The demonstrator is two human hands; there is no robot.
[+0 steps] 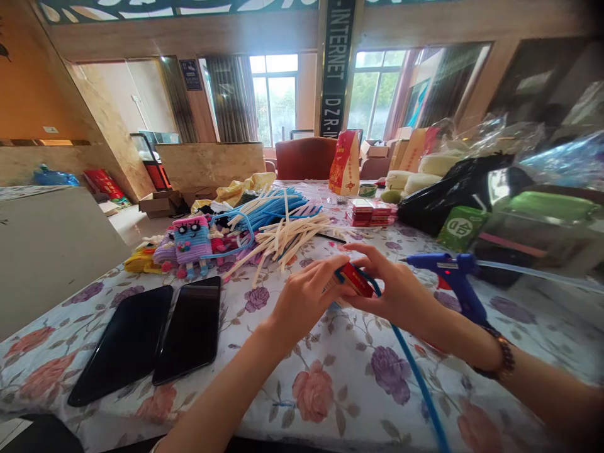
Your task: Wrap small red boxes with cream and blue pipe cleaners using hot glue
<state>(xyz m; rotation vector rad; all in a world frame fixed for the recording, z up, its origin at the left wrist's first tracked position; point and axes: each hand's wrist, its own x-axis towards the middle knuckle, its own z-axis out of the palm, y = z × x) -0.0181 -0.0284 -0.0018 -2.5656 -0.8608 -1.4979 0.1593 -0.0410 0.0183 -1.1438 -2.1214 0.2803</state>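
My left hand and my right hand meet above the flowered tablecloth and together grip a small red box. A blue pipe cleaner lies against the box and trails down toward the near table edge on the right. Both hands have their fingers pinched on the box. A beaded bracelet sits on my right wrist.
Two black phones lie face down at the left. Behind the hands are a pile of cream and blue pipe cleaners, a fuzzy figure with a face, more red boxes and a blue glue gun at the right.
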